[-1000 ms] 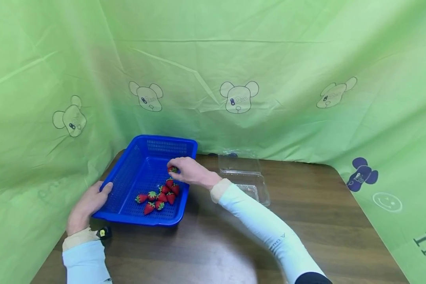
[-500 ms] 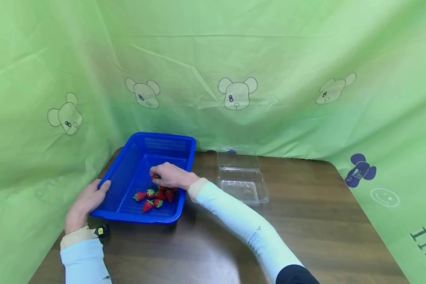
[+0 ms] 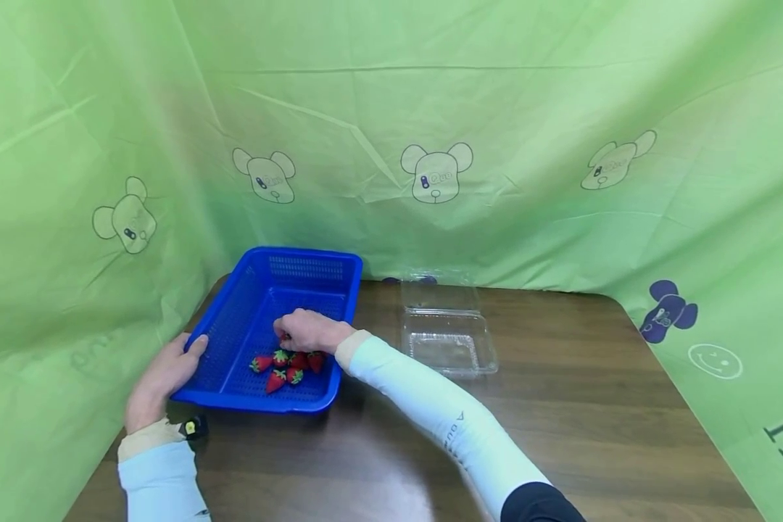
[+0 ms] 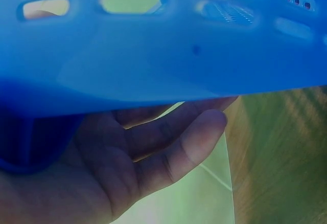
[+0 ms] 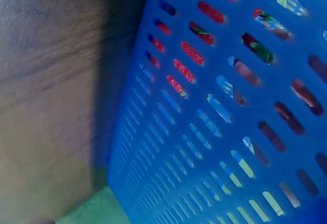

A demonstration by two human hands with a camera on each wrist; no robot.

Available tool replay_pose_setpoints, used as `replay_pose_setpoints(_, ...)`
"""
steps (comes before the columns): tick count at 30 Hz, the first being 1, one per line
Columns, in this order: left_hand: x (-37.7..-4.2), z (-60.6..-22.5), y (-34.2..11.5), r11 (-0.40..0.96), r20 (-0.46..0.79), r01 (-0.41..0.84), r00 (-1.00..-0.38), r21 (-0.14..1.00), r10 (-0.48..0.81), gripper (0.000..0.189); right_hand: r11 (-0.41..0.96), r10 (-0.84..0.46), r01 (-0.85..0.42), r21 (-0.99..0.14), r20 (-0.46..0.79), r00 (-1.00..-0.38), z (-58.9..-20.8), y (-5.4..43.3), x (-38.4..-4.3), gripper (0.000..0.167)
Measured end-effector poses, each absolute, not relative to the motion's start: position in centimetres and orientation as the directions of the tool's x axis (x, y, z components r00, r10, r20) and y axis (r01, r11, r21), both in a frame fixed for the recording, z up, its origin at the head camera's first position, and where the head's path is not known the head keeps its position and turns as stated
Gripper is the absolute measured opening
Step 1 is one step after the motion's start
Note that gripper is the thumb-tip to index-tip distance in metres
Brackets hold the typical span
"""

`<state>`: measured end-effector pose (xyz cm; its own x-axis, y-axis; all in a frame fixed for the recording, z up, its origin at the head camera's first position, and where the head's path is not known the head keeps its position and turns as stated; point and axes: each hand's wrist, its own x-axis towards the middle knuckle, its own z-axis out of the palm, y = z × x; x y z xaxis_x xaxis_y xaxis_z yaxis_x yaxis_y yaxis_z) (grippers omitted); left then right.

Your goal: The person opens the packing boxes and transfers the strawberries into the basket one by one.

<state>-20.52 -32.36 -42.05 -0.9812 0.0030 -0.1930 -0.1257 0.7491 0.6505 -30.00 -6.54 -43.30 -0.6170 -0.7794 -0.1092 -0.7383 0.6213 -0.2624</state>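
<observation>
In the head view, a blue plastic basket with slotted walls stands at the left of the table, several strawberries lying in its near part. My left hand grips its left rim, thumb over the top; the left wrist view has fingers beneath the blue edge. Inside the basket my right hand pinches a strawberry, mostly hidden by the fingertips, just beyond the others. Through the slots in the right wrist view, red strawberries and parts of the hand show.
A clear plastic clamshell box lies with its lid back, right of the basket on the brown wooden table. Green cloth with bear prints hangs along the back and both sides. The basket's right wall stands below my right wrist.
My right hand has moved left and then slightly nearer inside the basket, carrying the pinched strawberry. The left hand keeps its place on the rim.
</observation>
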Motion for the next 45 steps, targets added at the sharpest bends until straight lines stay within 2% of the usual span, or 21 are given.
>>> replay_pose_setpoints(6, -20.8, -41.9, -32.4, 0.76, -0.192, -0.12, -0.981, 0.639, 0.006, 0.067, 0.627, -0.779, -0.76, -0.171, -0.148, -0.609, -43.3, -6.6, -29.9, 0.014)
replay_pose_setpoints(13, -20.8, -42.2, -32.3, 0.76, -0.198, -0.125, -0.98, 0.638, 0.005, 0.067, 0.639, -0.769, -0.749, -0.174, -0.123, -0.627, -43.6, -6.3, -29.8, 0.012)
replay_pose_setpoints(19, -20.8, -42.6, -32.2, 0.759, -0.197, -0.131, -0.98, 0.638, -0.004, 0.068, 0.614, -0.765, -0.776, -0.144, 0.134, -0.63, -43.4, -5.6, -29.7, 0.018)
replay_pose_setpoints(22, -21.0, -42.6, -32.0, 0.76, -0.196, -0.129, -0.981, 0.637, -0.002, 0.069, 0.62, -0.742, -0.78, -0.082, 0.259, -0.618, -42.6, -4.7, -29.4, 0.016)
replay_pose_setpoints(26, -21.6, -42.4, -31.6, 0.762, -0.2, -0.121, -0.98, 0.636, 0.011, 0.069, 0.633, -0.716, -0.773, -0.038, 0.353, -0.603, -41.0, -2.2, -28.8, 0.012)
replay_pose_setpoints(30, -21.9, -41.8, -31.1, 0.773, -0.183, -0.103, -0.983, 0.626, 0.018, 0.065, 0.635, -0.681, -0.767, -0.086, 0.407, -0.609, -39.4, 1.1, -29.0, 0.012)
replay_pose_setpoints(34, -19.7, -38.6, -30.0, 0.841, -0.093, -0.068, -0.995, 0.537, -0.022, 0.065, 0.652, -0.601, -0.728, -0.211, 0.442, -0.666, -37.8, 4.6, -29.2, 0.014)
replay_pose_setpoints(38, -15.4, -34.0, -26.8, 0.863, 0.149, 0.057, -0.989, 0.502, -0.022, 0.061, 0.671, -0.497, -0.667, -0.324, 0.471, -0.729, -36.6, 8.2, -29.1, 0.014)
replay_pose_setpoints(40, -13.7, -32.5, -24.5, 0.851, 0.287, 0.152, -0.958, 0.503, 0.002, 0.053, 0.683, -0.457, -0.646, -0.342, 0.489, -0.743, -36.2, 9.7, -28.9, 0.013)
replay_pose_setpoints(42, -12.7, -31.6, -22.0, 0.835, 0.368, 0.214, -0.93, 0.507, 0.016, 0.046, 0.694, -0.436, -0.631, -0.346, 0.495, -0.752, -36.0, 10.8, -28.7, 0.013)
replay_pose_setpoints(45, -13.1, -31.2, -18.3, 0.806, 0.393, 0.253, -0.919, 0.535, 0.028, 0.043, 0.711, -0.407, -0.601, -0.365, 0.484, -0.775, -35.9, 12.0, -27.9, 0.015)
